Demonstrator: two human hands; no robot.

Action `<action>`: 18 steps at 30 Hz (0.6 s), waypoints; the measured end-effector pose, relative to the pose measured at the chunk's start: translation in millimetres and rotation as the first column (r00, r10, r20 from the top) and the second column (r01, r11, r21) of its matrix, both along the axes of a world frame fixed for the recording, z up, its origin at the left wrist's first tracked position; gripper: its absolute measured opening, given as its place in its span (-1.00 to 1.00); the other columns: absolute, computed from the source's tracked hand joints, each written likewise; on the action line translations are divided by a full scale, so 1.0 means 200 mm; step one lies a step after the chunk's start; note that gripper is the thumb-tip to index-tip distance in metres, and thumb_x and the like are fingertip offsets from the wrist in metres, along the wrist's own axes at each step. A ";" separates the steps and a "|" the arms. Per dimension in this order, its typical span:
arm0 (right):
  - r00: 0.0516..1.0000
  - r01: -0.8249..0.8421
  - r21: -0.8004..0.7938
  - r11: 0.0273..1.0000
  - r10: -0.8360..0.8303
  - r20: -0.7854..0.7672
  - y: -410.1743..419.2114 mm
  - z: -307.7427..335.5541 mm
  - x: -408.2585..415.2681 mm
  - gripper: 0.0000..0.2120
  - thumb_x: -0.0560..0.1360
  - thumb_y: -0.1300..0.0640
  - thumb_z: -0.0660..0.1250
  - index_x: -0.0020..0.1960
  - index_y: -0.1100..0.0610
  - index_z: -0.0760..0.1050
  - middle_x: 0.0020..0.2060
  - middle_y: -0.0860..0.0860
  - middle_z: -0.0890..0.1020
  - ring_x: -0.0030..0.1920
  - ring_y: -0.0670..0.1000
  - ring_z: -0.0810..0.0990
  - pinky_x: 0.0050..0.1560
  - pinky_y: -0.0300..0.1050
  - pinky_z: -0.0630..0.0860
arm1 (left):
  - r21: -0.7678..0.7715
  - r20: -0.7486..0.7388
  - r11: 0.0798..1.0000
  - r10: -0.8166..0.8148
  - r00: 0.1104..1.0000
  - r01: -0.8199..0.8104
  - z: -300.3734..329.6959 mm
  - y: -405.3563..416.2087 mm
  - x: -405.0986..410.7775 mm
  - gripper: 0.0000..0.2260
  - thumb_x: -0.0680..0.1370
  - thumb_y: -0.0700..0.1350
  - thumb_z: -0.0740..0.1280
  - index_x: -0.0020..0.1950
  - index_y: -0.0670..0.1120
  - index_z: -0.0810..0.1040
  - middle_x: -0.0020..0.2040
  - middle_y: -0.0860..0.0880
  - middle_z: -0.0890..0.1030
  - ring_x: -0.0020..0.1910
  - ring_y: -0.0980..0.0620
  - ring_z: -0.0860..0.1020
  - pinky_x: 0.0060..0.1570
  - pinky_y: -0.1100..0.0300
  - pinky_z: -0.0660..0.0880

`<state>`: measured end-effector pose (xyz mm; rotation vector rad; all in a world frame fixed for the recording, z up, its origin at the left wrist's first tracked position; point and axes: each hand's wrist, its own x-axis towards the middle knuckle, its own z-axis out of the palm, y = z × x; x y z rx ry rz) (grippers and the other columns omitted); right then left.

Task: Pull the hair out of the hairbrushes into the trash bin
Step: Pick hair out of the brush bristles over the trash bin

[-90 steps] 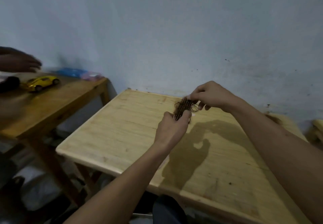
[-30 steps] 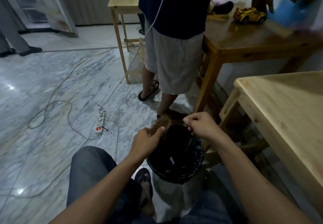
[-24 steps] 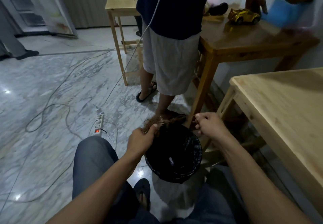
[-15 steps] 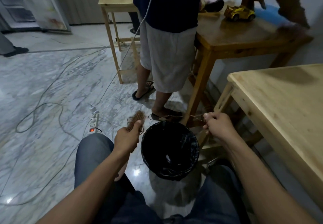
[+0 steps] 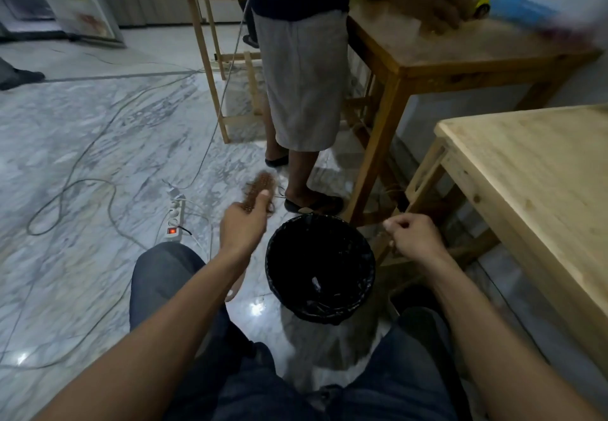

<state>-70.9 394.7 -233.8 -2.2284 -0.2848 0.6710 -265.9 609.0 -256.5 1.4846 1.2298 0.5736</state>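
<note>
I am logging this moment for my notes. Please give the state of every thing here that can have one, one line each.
Brush: held in the left hand, left of the bin, bristles showing.
Right hand: fingers pinched shut, right of the bin's rim; any hair in it too fine to tell.
Bin: upright on the floor, open, black liner in.
Power strip: switch glowing red.

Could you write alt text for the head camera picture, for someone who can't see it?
A seated person's left hand holds a brown hairbrush to the left of a black-lined trash bin on the marble floor, while the right hand, fingers pinched, is just right of the bin's rim. Another person stands beyond, beside a wooden table.
</note>
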 end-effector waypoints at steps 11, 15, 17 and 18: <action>0.988 -0.120 0.084 0.989 0.128 -0.092 0.19 -0.02 -0.06 -0.66 0.65 0.31 0.27 0.40 0.17 0.55 0.21 0.08 0.66 -0.22 -0.03 0.72 -0.31 -0.18 0.62 | -0.222 0.086 0.908 -0.345 0.935 0.356 0.07 -0.19 0.10 -0.88 0.57 -0.17 0.33 -0.16 -0.11 0.47 -0.31 -0.13 0.46 -0.48 0.02 0.37 -0.43 0.15 0.30; 0.987 -0.038 0.232 0.972 0.072 -0.141 0.22 0.01 -0.10 -0.56 0.65 0.16 0.32 0.52 0.07 0.42 0.23 0.04 0.57 -0.15 0.01 0.73 -0.32 -0.19 0.60 | -0.266 0.132 0.887 -0.355 0.925 0.378 0.11 -0.22 0.08 -0.96 0.59 -0.20 0.33 0.00 -0.14 0.48 -0.26 -0.14 0.47 -0.44 0.00 0.40 -0.40 0.15 0.32; 0.981 -0.033 0.293 0.955 0.088 -0.176 0.23 0.04 -0.13 -0.59 0.64 0.04 0.34 0.47 0.08 0.47 0.14 0.00 0.61 -0.11 0.03 0.74 -0.29 -0.19 0.63 | -0.270 0.139 0.885 -0.355 0.924 0.381 0.13 -0.23 0.08 -0.94 0.60 -0.19 0.32 0.03 -0.16 0.49 -0.24 -0.15 0.48 -0.44 0.01 0.42 -0.40 0.15 0.34; 0.978 -0.053 0.305 0.951 0.111 -0.175 0.24 0.05 -0.15 -0.61 0.63 0.01 0.36 0.43 0.08 0.50 0.10 -0.03 0.62 -0.12 0.02 0.74 -0.28 -0.20 0.64 | -0.276 0.144 0.880 -0.359 0.922 0.386 0.13 -0.23 0.08 -0.90 0.60 -0.18 0.33 0.07 -0.18 0.50 -0.24 -0.15 0.48 -0.45 0.01 0.43 -0.41 0.15 0.34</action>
